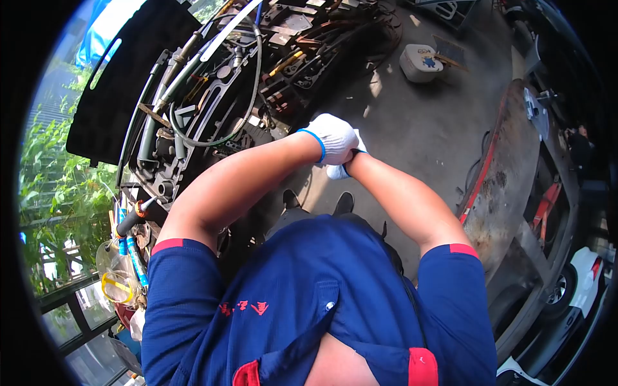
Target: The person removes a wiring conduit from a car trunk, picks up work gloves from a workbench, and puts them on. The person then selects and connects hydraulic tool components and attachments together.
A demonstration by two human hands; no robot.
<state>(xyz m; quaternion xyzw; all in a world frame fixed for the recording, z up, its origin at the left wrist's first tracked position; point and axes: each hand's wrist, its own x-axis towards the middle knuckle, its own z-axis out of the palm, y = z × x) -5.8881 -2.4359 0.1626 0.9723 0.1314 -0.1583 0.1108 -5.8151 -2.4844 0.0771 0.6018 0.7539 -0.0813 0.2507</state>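
My left hand (pixel 333 136) wears a white knit work glove with a blue cuff edge. It is bent over my right wrist, its fingers closed at the blue-edged cuff of the other white glove. My right hand (pixel 338 172) is in that glove and lies mostly hidden behind the left, so its fingers do not show. A small dark strip sits by the right wrist; I cannot tell what it is. Both hands are held out in front of my body, above the floor.
A cluttered bench (pixel 222 87) with tools, hoses and metal parts stands at left and ahead. A white bucket (pixel 420 63) sits on the dark floor (pixel 393 122). A worn vehicle body panel (pixel 499 186) is at right, a white car (pixel 582 283) beyond it. A yellow-rimmed clear item (pixel 117 286) hangs lower left.
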